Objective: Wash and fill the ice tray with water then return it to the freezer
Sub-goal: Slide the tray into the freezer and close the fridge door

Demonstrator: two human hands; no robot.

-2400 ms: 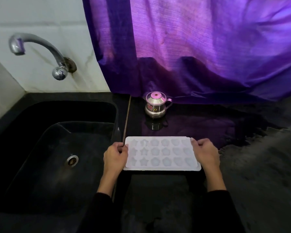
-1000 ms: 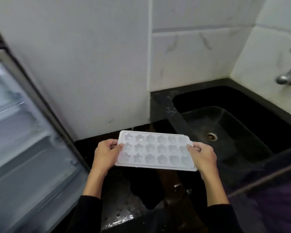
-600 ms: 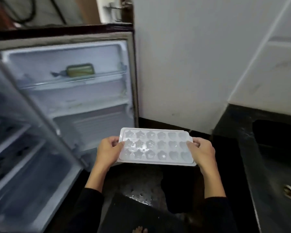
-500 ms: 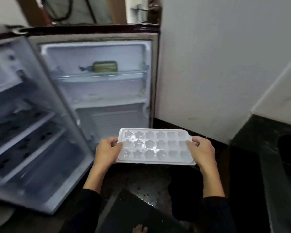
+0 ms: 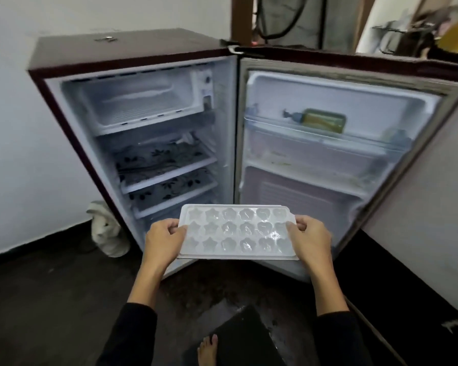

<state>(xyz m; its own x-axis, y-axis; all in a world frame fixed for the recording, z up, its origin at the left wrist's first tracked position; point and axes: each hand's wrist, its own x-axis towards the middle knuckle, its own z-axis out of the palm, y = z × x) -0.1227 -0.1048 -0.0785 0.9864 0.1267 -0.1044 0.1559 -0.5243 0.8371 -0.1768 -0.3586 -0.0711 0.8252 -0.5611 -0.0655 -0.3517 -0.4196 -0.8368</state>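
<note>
A white ice tray (image 5: 238, 232) with star, flower and heart cells, glistening with water, is held level in front of me. My left hand (image 5: 163, 240) grips its left short edge, thumb on top. My right hand (image 5: 311, 239) grips its right short edge the same way. Straight ahead stands a small maroon fridge (image 5: 127, 56) with its door swung open to the right. The freezer compartment (image 5: 143, 101) sits at the top of the fridge, open and white inside, well above and behind the tray.
Below the freezer are shelves (image 5: 167, 178) with dark patterned mats. The open door (image 5: 328, 159) carries a green-yellow bottle (image 5: 323, 120) on its upper rack. A white cloth bundle (image 5: 107, 228) lies on the dark floor left of the fridge. A bare foot (image 5: 208, 350) and a dark mat (image 5: 246, 339) are below.
I have turned left from the sink counter to face the open fridge, carrying the tray in both hands. The fridge interior and freezer are now fully in view.
</note>
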